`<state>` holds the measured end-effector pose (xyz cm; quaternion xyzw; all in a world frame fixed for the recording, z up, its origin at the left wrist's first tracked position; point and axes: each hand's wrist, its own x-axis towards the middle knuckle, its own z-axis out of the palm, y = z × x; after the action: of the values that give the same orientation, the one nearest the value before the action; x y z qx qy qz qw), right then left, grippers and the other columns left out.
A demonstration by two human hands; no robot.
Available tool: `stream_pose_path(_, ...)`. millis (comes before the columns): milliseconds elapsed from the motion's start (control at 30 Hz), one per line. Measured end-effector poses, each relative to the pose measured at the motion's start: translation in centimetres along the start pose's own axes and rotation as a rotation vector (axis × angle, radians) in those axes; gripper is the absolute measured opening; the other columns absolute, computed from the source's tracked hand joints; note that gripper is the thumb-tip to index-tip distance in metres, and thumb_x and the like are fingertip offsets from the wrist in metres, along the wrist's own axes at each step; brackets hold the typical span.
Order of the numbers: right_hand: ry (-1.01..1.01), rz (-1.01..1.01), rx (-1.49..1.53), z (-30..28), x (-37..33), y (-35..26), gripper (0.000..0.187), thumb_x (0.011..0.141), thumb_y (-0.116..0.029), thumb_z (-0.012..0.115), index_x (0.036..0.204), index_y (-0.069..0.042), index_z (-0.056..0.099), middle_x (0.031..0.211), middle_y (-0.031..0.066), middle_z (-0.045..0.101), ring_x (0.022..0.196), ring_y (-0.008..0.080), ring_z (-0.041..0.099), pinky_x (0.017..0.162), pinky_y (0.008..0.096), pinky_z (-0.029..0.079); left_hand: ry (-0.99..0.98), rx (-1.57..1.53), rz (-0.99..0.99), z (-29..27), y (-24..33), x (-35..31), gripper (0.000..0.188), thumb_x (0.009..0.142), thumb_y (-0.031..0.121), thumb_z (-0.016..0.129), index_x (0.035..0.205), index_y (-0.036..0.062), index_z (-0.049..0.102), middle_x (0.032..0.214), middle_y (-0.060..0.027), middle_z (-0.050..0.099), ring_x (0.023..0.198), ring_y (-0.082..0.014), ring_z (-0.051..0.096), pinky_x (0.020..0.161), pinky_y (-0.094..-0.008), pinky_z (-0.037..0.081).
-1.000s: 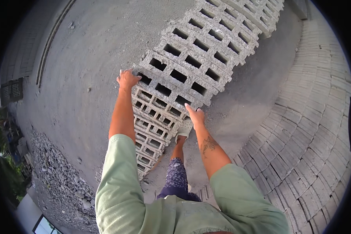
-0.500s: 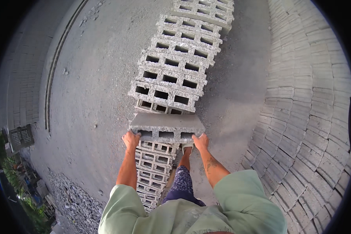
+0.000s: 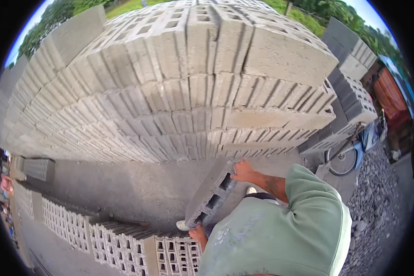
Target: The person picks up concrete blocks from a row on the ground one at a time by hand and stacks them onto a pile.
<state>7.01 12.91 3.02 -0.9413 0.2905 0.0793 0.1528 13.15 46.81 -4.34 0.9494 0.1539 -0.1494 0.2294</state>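
Observation:
A grey hollow concrete block (image 3: 205,187) with three rectangular holes is held tilted in front of my body. My right hand (image 3: 243,170) is closed around its upper right end. My left hand (image 3: 199,235) grips the lower left end, partly hidden by my shirt. Beyond the block rises a tall stack of concrete blocks (image 3: 170,99), laid in several courses. The held block is apart from this stack.
A low row of hollow blocks (image 3: 117,246) runs along the lower left, close to my left arm. At the right stand a two-wheeler's wheel (image 3: 341,160) and a gravel heap (image 3: 370,202). My light shoe (image 3: 182,225) shows on the ground.
My body has turned to the right, away from the low row and toward the tall stack. The block has come along in both hands and is now angled.

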Motion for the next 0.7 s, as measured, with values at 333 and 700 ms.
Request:
stream_pose_path(333,0.354,0.741,0.150,-17.1,-25.7,24.6,0.040,0.053,-0.035,0.066,0.062,0.004,0.063,0.065,0.0223,0.060,0.078,0.0370,0.058,0.079,0.0403,0.045,-0.433,0.110,0.909,6.3,26.0,-18.6,0.041,0.061,0.027,0.071,0.069,-0.0111,0.059,0.065,-0.0280,0.058,0.065,-0.0405,0.058,0.061,-0.0453,0.043)
stream_pose_path(700,0.455,0.673,-0.378,-35.9,-33.0,40.4,0.037,0.051,-0.033,0.063,0.049,0.004,0.057,0.047,0.0189,0.051,0.050,0.0333,0.052,0.081,0.0357,0.040,-1.350,0.021,1.170,18.4,38.1,-37.7,0.058,0.076,0.045,0.059,0.075,-0.0131,0.055,0.069,-0.0322,0.054,0.066,-0.0399,0.055,0.064,-0.0421,0.040)
